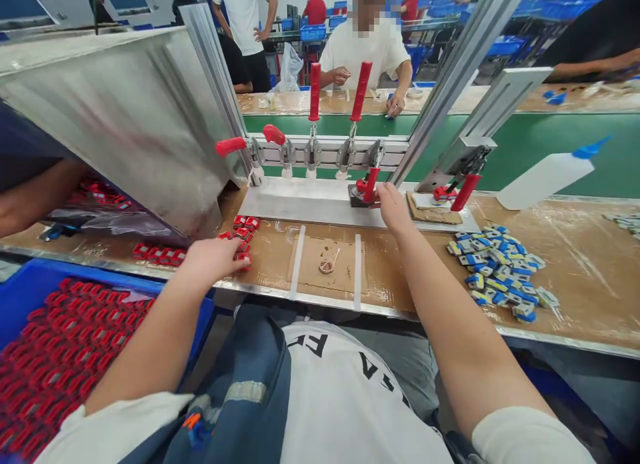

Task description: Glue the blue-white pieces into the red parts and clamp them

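My left hand point(213, 259) is at a small group of red plastic parts point(243, 233) on the bench, its thumb and index finger around the nearest one. My right hand point(393, 209) is closed at the lowered red handle of a toggle clamp point(371, 185), the rightmost of several on the metal rail; its fingertips are partly hidden. Under this clamp, a red part point(361, 186) sits in a black holder on the metal base plate point(300, 201). The other clamps on the rail have their red handles upright or tilted left.
A blue crate point(165, 287) of red parts stands at left, below a large metal chute point(125, 117). At right are another clamp point(466, 192), a pile of blue-and-white parts point(500, 271) and a white bottle point(547, 181). A co-worker point(367, 57) sits across the green belt point(550, 134).
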`<state>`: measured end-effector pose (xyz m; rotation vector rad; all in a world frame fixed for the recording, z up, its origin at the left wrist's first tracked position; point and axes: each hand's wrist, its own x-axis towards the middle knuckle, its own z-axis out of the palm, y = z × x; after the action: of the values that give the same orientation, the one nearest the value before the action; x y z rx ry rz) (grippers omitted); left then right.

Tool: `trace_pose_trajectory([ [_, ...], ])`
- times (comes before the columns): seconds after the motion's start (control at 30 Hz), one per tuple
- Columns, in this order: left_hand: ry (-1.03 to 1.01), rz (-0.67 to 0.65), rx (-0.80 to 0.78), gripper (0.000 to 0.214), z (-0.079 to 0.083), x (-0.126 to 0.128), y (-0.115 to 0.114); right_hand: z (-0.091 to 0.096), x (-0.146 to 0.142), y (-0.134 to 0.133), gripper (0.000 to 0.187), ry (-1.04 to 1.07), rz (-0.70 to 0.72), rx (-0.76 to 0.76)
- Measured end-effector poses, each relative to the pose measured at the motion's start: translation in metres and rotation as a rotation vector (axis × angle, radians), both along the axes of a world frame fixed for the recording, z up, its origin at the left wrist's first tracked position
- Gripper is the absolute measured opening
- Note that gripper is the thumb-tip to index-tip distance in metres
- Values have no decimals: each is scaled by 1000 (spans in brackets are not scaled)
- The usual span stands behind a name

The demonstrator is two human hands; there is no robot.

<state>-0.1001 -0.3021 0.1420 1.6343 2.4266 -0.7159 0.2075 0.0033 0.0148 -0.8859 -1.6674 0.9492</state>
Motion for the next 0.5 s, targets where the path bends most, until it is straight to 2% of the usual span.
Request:
trace_pose_trajectory([
  [0.07,-20,38,29,52,-26,6,-12,8,-12,2,39,184,107,-163],
  [0.13,-24,74,111,51,-42,14,-17,22,-15,-2,39,390,151,-195],
  [0.23,-65,98,190,45,-47,21,-16,48,-13,-14,37,627,158,-117],
  [0.3,-108,89,183,40,-42,22,-10,62,-14,-21,37,665,148,-88],
  [0.4,-173,13,226,32,-34,25,13,74,-19,-24,37,593,90,-54],
  [0.5,-429,-192,373,38,-36,46,62,77,-22,-24,40,485,8,-11],
])
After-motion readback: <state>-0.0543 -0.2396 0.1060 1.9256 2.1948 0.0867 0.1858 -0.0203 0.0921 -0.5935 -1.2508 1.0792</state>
